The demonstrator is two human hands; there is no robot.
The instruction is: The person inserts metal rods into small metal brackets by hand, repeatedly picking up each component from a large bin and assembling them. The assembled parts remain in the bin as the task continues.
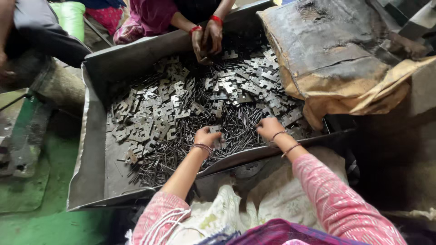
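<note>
- As seen from the head camera, a large grey sheet-metal tray (pixel 93 149) with raised walls holds a mixed heap: notched flat metal plates (pixel 163 113) spread across its middle and far side, thin dark metal pins (pixel 181 156) piled along the near side.
- Left hand (pixel 206 136): over the pins near the tray's front wall, fingers curled closed on one small notched plate (pixel 215 129); thin bangles at the wrist.
- Right hand (pixel 270 128): just to the right of the left, palm down on the heap, fingers bent narrow among pins and plates; whether it grips a piece cannot be told. Bangles at the wrist, pink patterned sleeve (pixel 338 202) behind.
- Co-worker's hands (pixel 206 41): at the far wall of the tray, pressed together over the plates, red bands at both wrists.
- Worn brown sacking over a dark block (pixel 338 59): overhangs the tray's right end.
- Green floor (pixel 32 190): left of the tray.
- Pale cloth (pixel 272 195): on the lap, below the front wall.
</note>
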